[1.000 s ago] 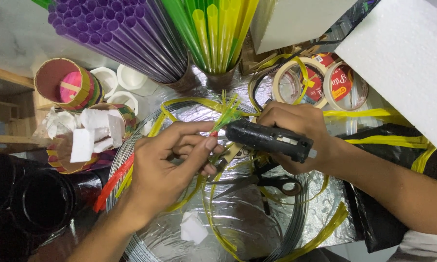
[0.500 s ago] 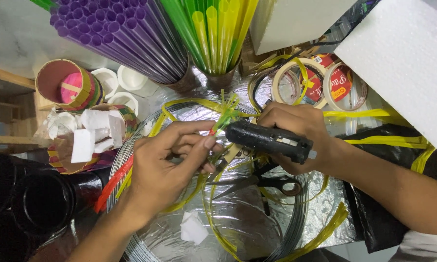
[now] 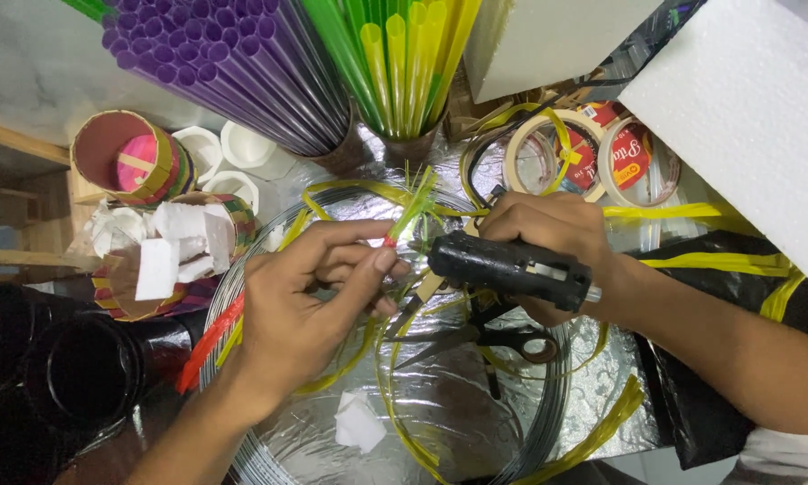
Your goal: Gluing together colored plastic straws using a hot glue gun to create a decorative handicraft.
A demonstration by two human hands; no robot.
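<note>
My left hand (image 3: 310, 301) pinches a thin stick topped with a green and yellow straw tassel (image 3: 411, 208), a red band at its base. My right hand (image 3: 548, 235) grips a black glue gun (image 3: 510, 267), its nozzle pointing left and nearly touching the tassel's red base. Both hands hover over a shiny foil sheet (image 3: 449, 422) ringed by a coil of grey wire (image 3: 548, 422). Black scissors (image 3: 498, 339) lie under the glue gun.
Purple straws (image 3: 233, 72) and green and yellow straws (image 3: 399, 58) stand in bundles at the back. Tape rolls (image 3: 592, 157) and a white foam block (image 3: 750, 108) sit to the right. Paper cups with foam bits (image 3: 166, 247) and black cups (image 3: 63, 377) crowd the left. Yellow strips lie about.
</note>
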